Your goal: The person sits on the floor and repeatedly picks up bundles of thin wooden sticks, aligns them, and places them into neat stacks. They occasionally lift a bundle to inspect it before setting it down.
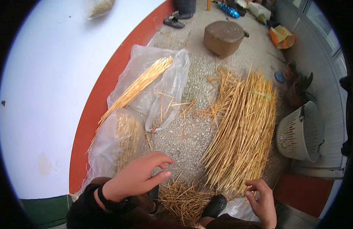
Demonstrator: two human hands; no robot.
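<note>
My left hand [142, 176], with a black band at the wrist, hovers over the floor with thumb and fingers apart and nothing between them. Beside it stands a clear plastic bag [129, 134] with straw stalks inside. My right hand [261, 199] is at the lower end of a large straw bundle [240, 131], fingers curled but apart; no stalk shows in its grasp. A pale green tie [259, 94] crosses the bundle near its far end. Short straw pieces [183, 200] lie heaped between my feet. A slimmer sheaf of straw [139, 86] rests on a plastic sheet [142, 57] at the left.
A white slotted basket [291, 134] leans by the right wall, near potted plants [296, 86]. Farther off are a round brown stool [223, 37], dark shoes [175, 21] and an orange bag [282, 37]. A white wall with a red base [102, 88] bounds the left.
</note>
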